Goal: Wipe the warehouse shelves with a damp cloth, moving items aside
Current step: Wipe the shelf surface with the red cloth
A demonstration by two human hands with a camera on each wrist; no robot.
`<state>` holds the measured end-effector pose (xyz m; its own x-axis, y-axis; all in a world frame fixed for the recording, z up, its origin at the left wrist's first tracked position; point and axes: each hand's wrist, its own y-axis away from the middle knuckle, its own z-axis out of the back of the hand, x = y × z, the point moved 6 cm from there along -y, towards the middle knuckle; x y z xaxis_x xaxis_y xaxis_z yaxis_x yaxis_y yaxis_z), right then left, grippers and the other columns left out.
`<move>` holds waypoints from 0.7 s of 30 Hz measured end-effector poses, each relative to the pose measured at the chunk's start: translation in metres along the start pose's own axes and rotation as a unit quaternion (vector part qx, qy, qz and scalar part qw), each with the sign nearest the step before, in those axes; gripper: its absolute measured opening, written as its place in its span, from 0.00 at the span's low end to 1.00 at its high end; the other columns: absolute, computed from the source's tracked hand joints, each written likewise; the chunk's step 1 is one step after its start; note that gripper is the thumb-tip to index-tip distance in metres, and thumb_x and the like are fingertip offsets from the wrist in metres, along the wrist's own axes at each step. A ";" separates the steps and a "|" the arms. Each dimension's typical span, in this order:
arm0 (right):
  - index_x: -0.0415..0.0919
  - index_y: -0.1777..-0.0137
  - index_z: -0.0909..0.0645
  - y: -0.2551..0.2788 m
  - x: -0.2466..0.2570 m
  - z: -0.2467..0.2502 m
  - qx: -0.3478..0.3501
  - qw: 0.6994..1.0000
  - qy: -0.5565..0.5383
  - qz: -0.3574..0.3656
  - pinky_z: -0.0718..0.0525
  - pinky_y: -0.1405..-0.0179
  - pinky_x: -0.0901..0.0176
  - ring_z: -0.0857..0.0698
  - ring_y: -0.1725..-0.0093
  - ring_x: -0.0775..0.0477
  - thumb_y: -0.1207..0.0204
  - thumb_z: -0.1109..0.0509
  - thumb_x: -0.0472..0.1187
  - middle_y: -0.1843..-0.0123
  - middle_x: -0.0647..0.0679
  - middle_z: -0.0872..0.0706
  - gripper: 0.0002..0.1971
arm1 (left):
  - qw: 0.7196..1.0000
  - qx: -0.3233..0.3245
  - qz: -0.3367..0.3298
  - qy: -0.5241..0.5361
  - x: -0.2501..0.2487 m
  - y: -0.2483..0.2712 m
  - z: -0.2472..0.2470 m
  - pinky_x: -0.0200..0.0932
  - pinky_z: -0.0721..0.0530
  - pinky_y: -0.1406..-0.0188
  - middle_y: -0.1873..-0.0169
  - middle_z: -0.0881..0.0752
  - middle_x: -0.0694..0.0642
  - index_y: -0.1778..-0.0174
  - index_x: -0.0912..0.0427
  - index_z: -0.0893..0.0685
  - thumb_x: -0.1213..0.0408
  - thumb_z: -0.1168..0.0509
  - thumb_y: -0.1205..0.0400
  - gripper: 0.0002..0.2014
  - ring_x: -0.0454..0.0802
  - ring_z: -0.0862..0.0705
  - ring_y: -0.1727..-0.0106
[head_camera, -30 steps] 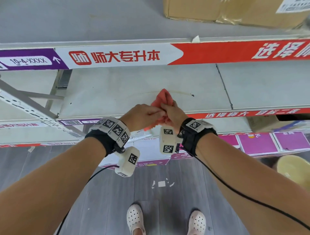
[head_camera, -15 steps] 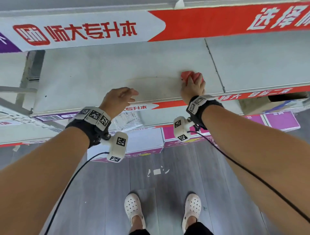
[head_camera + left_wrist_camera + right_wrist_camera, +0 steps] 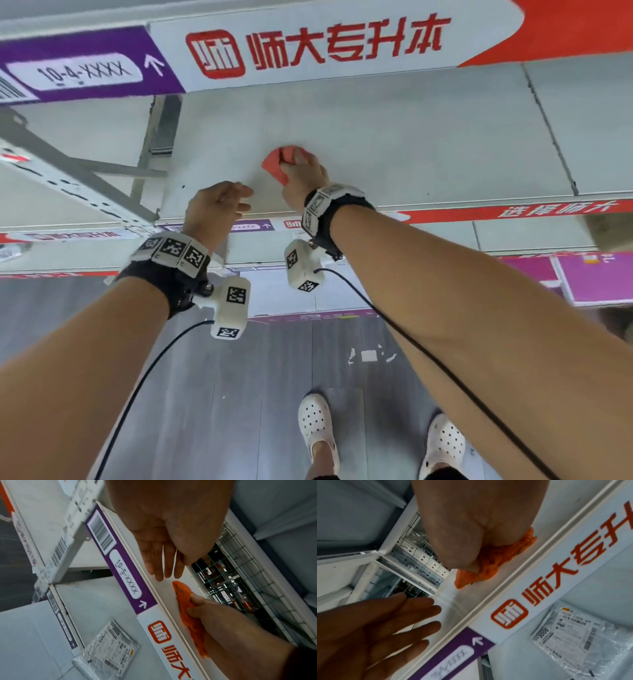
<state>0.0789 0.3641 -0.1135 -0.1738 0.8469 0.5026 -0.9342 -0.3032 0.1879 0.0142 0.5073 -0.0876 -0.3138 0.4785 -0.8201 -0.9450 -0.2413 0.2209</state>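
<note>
The right hand (image 3: 301, 171), clamping the cloth (image 3: 275, 164), is now sweeping leftward across the shelf (image 3: 411, 144); beside it the left hand (image 3: 214, 209) is hovering spread, empty.

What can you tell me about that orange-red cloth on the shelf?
The cloth is orange-red with a nubbly, towel-like weave, bunched into a crumpled wad rather than spread flat. It lies on the pale grey shelf board, pressed down under the right hand, whose fingers curl over it. The left hand hovers open beside it, not touching.
</note>
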 end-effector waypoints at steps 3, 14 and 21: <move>0.53 0.27 0.26 0.007 0.006 -0.011 0.026 0.997 0.004 0.069 0.43 0.19 0.49 0.43 0.19 0.43 0.26 0.40 0.33 0.20 0.52 0.37 0.27 | 0.999 -0.050 0.014 -0.018 0.001 0.001 0.002 0.49 0.15 0.42 0.54 0.11 0.50 0.53 0.53 0.13 0.59 0.45 0.15 0.14 0.51 0.11 0.51; 0.52 0.25 0.28 0.087 -0.167 0.082 -0.056 0.995 0.058 -0.063 0.43 0.23 0.55 0.42 0.19 0.50 0.28 0.41 0.29 0.18 0.56 0.38 0.31 | 0.996 -0.001 -0.055 -0.076 -0.080 0.018 -0.109 0.34 0.21 0.67 0.55 0.13 0.51 0.46 0.52 0.13 0.59 0.47 0.15 0.15 0.44 0.18 0.54; 0.51 0.23 0.34 0.157 -0.305 0.160 -0.112 0.943 0.044 -0.310 0.40 0.21 0.48 0.40 0.20 0.42 0.26 0.45 0.26 0.19 0.48 0.40 0.33 | 0.987 0.043 -0.110 -0.111 -0.117 0.029 -0.171 0.37 0.24 0.48 0.46 0.12 0.53 0.44 0.55 0.13 0.61 0.47 0.14 0.16 0.50 0.15 0.43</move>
<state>0.0350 -0.0115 -0.1021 0.4113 0.8671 0.2810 -0.9056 0.3538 0.2339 0.0388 0.2996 -0.0759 -0.1038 0.6865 -0.7197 -0.9938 -0.0433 0.1020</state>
